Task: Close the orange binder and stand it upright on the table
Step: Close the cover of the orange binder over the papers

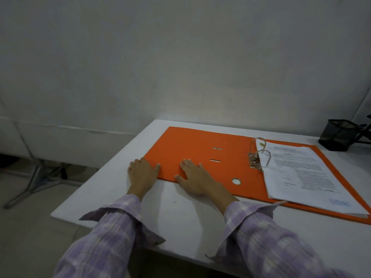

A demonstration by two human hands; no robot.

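The orange binder (pixel 192 149) lies wide open and flat on the white table (pixel 174 213). Its metal ring mechanism (pixel 258 155) stands in the middle, and a stack of printed sheets (pixel 303 173) rests on the right half. My left hand (pixel 141 175) sits at the near left corner of the open cover, fingers on its edge and thumb on top. My right hand (pixel 195 177) lies flat on the cover near its front edge, fingers spread. Neither hand has lifted the cover.
A black mesh pen holder (pixel 339 137) stands at the table's far right, beside a dark stand. A pale wall runs close behind the table. The table's left edge drops to the floor, where metal legs (pixel 34 181) show.
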